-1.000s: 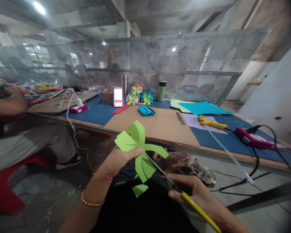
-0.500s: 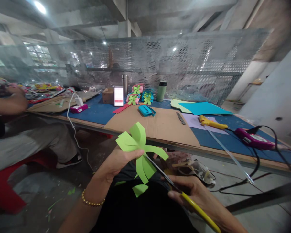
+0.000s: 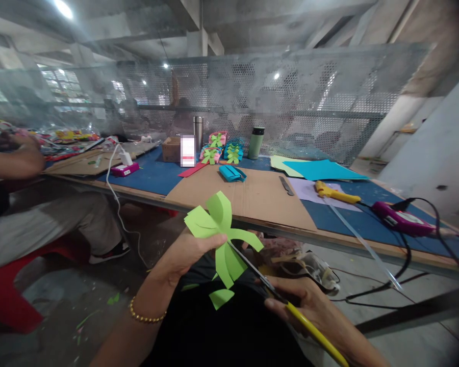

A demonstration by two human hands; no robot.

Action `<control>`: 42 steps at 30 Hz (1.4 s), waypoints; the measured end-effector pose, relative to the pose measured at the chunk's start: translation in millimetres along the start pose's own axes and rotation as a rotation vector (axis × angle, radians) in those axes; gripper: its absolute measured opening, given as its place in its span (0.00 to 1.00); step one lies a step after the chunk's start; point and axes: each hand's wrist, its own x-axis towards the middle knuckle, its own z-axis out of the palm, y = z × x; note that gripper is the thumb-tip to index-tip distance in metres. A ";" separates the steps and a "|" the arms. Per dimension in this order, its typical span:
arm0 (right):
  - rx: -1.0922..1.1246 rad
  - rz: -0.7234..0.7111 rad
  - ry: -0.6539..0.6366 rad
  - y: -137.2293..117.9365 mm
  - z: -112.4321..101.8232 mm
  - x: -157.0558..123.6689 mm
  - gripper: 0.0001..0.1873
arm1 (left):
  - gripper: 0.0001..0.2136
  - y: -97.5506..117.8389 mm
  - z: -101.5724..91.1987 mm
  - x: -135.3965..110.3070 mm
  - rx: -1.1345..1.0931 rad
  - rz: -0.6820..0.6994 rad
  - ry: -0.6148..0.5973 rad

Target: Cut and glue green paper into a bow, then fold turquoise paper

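Note:
My left hand [image 3: 193,250] pinches a green paper flower [image 3: 224,214] near its centre, the thumb on top. Its petals spread out in several directions above my lap. In my right hand [image 3: 302,300] is a pair of scissors [image 3: 309,326] with yellow handles. The blades point up and left, and their tips touch the flower beside its centre, by the lower petal. A cut-off green paper scrap [image 3: 221,298] lies on my dark clothing below.
On the table, a cardboard sheet [image 3: 268,201] bears a blue paper piece [image 3: 232,174] and a craft knife [image 3: 286,186]. To the right lie a yellow glue gun [image 3: 336,192], a purple box with cables [image 3: 400,218] and blue paper [image 3: 325,170]. A co-worker's arm [image 3: 13,163] shows at left.
Hardly anything differs. The view has shifted very slightly, while both hands, the flower and the scissors keep nearly the same pose.

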 end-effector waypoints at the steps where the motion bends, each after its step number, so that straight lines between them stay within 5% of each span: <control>1: -0.001 0.006 -0.003 0.2 -0.2 -0.1 0.16 | 0.24 -0.8 -0.4 0.3 -0.003 0.003 -0.006; 14: 0.059 0.064 -0.119 1.7 -1.2 0.8 0.21 | 0.23 -1.1 0.9 1.6 -0.030 -0.035 -0.001; 25: 0.040 0.056 -0.059 1.9 1.2 2.3 0.14 | 0.21 -3.1 -0.9 -0.9 0.000 -0.023 0.008; 42: 0.096 0.084 -0.073 4.2 0.8 0.4 0.21 | 0.23 -1.5 1.2 2.9 -0.075 -0.047 -0.002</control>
